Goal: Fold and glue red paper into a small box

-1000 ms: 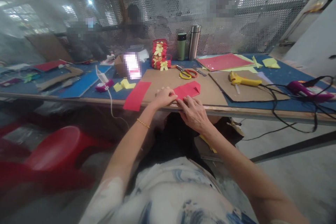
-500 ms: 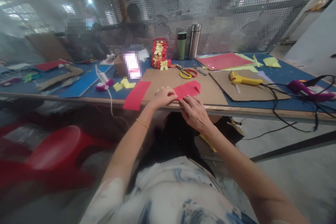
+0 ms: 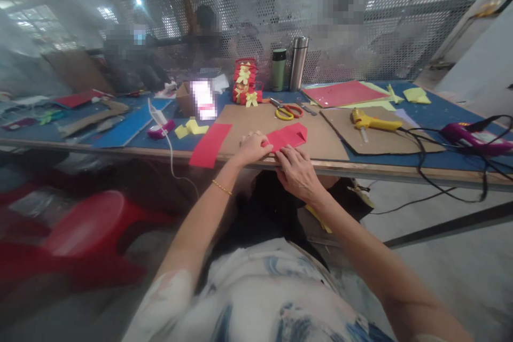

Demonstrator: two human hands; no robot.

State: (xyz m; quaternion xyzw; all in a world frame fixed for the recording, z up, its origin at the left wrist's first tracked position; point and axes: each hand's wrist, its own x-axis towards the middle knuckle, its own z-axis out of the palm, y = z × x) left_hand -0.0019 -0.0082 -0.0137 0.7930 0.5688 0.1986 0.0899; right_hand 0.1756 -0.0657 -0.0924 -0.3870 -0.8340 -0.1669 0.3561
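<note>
A folded strip of red paper (image 3: pixel 289 135) lies on the brown cardboard (image 3: pixel 228 116) near the table's front edge, with a creased flap at its right end. My left hand (image 3: pixel 255 148) has its fingers curled closed on the strip's left end. Along the near edge of the strip, the bent fingers of my right hand (image 3: pixel 298 170) press and pinch the paper; the thumb is partly hidden. To the left of my hands, a flat red paper sheet (image 3: pixel 211 144) overhangs the table edge slightly.
Behind the strip lie yellow-handled scissors (image 3: pixel 284 113) and an orange-handled tool (image 3: pixel 295 111). A red paper lantern (image 3: pixel 245 83), a green bottle (image 3: pixel 278 70) and a steel flask (image 3: pixel 298 64) stand at the back. A yellow glue gun (image 3: pixel 377 121) with cables rests on cardboard at right.
My left hand has shifted very slightly to the right along the red paper. The right hand keeps nearly the same place; the whole view has drifted a little.
</note>
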